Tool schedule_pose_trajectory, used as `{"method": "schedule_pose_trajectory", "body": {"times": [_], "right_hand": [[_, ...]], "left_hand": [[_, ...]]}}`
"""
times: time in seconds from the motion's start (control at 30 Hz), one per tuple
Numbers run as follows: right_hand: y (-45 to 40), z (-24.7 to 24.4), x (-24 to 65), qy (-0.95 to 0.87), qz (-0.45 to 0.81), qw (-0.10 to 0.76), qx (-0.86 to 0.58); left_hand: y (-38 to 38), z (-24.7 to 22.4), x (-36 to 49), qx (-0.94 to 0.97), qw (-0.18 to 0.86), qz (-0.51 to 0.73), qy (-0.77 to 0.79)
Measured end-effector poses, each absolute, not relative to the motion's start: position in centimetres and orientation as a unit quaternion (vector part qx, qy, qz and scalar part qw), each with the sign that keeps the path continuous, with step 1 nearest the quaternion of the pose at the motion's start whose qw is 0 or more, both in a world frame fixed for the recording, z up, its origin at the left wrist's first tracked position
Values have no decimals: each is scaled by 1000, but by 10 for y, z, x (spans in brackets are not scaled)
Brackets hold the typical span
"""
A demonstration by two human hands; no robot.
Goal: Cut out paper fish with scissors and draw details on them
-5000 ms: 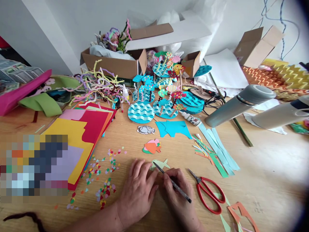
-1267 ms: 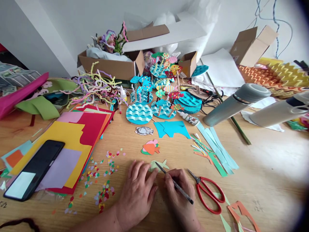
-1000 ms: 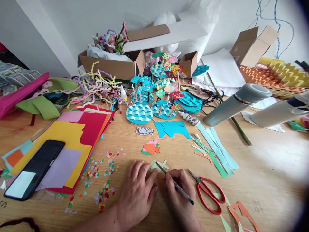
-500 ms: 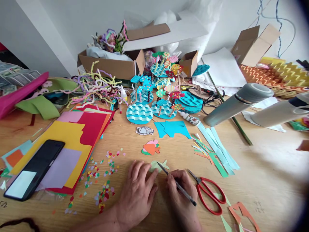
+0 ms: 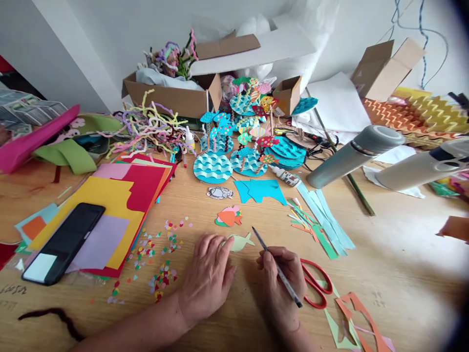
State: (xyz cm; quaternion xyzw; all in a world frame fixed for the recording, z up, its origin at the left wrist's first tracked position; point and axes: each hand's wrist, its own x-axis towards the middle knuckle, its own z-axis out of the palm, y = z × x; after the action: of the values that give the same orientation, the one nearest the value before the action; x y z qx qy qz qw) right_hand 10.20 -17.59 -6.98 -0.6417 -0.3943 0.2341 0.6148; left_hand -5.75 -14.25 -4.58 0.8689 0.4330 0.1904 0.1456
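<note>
My left hand (image 5: 209, 276) lies flat on the table, its fingertips over the tail-less end of a pale green paper fish (image 5: 242, 241). Between the thumb and fingers of my right hand (image 5: 284, 281) is a dark pen (image 5: 277, 269), its tip raised and apart from the fish. Red-handled scissors (image 5: 318, 288) lie beside my right hand, which hides their blades. Just beyond the fish is a small stack of cut paper fish (image 5: 229, 216), orange on top. Farther off lies a grey printed fish cutout (image 5: 220, 192).
At left, a phone (image 5: 64, 244) rests on coloured paper sheets (image 5: 150, 183); confetti (image 5: 163, 281) is scattered nearby. Blue paper strips (image 5: 326, 220), paper scraps (image 5: 361, 318) and a grey flask (image 5: 353, 156) are on the right. Wavy blue discs (image 5: 212, 168) and a glue bottle (image 5: 286, 176) stand behind.
My right hand has drawn the pen back from the green fish, to the right, with its tip lifted. My left index finger has shifted back towards the fish's left end.
</note>
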Motion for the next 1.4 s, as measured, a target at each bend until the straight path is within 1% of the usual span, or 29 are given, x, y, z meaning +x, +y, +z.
{"method": "schedule_pose_trajectory", "body": {"times": [0.07, 0.13, 0.23, 0.37, 0.53, 0.67, 0.9, 1.13, 1.4], "right_hand": [[-174, -68, 102, -382, 230, 629, -637], [-173, -65, 104, -396, 242, 622, -631], [-172, -59, 110, -473, 262, 558, -630], [-172, -54, 115, -599, 234, 460, -612], [-170, -55, 114, -669, 168, 411, -596], [-168, -58, 115, -698, 142, 381, -589], [-171, -60, 116, -710, 123, 365, -590], [-173, -58, 117, -677, 140, 383, -613], [-173, -63, 119, -693, 142, 361, -608]], "left_hand": [[-142, -43, -59, 863, 142, 217, 433], [-141, -40, -60, 858, 131, 244, 433], [-140, -36, -61, 854, 114, 278, 425], [-141, -35, -62, 852, 99, 315, 406], [-145, -31, -60, 845, 93, 325, 414], [-146, -23, -60, 851, 91, 283, 433], [-158, -17, -63, 868, 55, 210, 446], [-177, -24, -64, 853, 51, 196, 481], [-182, -37, -63, 858, 62, 177, 478]]}}
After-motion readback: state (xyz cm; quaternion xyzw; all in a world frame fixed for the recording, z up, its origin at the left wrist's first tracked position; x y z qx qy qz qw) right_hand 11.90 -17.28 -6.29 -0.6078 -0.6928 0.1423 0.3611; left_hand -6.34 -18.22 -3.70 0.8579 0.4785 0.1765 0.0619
